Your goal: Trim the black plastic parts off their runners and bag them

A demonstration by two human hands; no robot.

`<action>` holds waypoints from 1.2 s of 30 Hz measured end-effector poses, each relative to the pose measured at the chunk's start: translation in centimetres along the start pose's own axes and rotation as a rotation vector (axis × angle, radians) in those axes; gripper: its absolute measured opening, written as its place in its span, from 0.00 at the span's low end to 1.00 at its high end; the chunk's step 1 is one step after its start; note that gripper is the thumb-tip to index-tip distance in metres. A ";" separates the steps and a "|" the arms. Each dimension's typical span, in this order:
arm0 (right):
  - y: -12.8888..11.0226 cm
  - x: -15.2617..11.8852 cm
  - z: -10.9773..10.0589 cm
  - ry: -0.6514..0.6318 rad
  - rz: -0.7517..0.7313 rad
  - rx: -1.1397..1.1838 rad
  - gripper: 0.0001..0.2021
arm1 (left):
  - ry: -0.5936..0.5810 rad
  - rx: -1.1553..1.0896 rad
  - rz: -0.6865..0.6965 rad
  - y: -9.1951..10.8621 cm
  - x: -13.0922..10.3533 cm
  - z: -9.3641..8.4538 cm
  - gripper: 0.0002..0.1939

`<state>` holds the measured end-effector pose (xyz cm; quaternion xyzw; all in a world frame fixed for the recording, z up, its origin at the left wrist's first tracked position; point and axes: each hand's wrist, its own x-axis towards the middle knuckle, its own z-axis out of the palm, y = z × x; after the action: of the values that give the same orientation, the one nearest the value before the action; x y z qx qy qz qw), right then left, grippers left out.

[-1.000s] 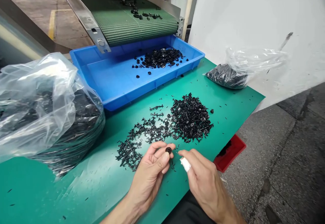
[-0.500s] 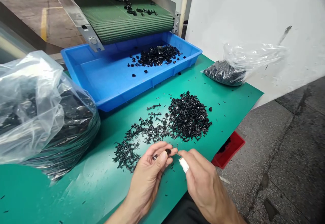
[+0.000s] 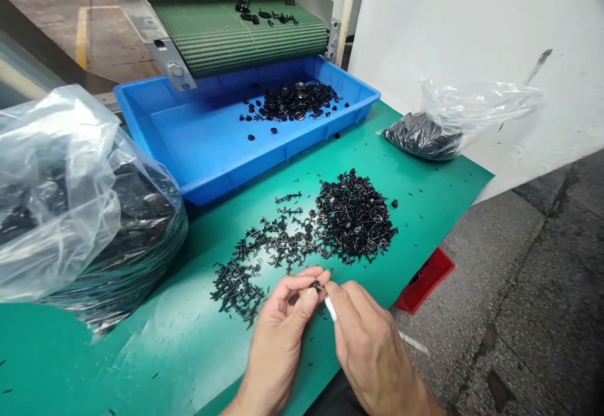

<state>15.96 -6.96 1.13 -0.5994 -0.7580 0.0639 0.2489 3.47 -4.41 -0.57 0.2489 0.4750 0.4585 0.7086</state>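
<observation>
My left hand (image 3: 280,334) pinches a small round black plastic part (image 3: 314,284) between thumb and fingertips. A second dark piece (image 3: 293,299) rests inside its curled fingers. Closed beside it, my right hand (image 3: 372,340) grips a small thin-tipped tool with a white handle (image 3: 331,309); its tip meets the black part, and whether it is a blade is too small to tell. Just beyond my hands lies a scatter of black plastic sprue pieces (image 3: 238,290). A larger heap of small black parts (image 3: 356,218) sits behind, to the right.
A blue tray (image 3: 212,177) holding black parts stands under a green conveyor belt (image 3: 255,41). At left is a big clear bag (image 3: 141,227) of black parts, at back right a smaller bag (image 3: 422,136). A red bin (image 3: 431,281) is below the green table's (image 3: 155,353) right edge.
My right hand has moved slightly left, bringing the tool's tip onto the black part. My left fingers have curled a little more around the pieces.
</observation>
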 end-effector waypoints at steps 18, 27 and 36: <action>2.2 2.4 -1.2 -0.381 0.304 0.439 0.12 | 0.014 0.262 0.040 0.6 0.3 -0.9 0.08; 1.9 6.9 0.4 -0.276 0.116 0.029 0.14 | -0.051 -0.016 -0.075 1.0 0.2 -1.4 0.09; 1.8 7.1 -0.6 -0.347 0.115 0.322 0.14 | 0.025 -0.131 -0.143 2.3 0.8 -0.9 0.10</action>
<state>16.67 0.04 3.07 -0.5742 -0.7340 0.3003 0.2033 1.76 -2.72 0.51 0.1618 0.4694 0.4396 0.7485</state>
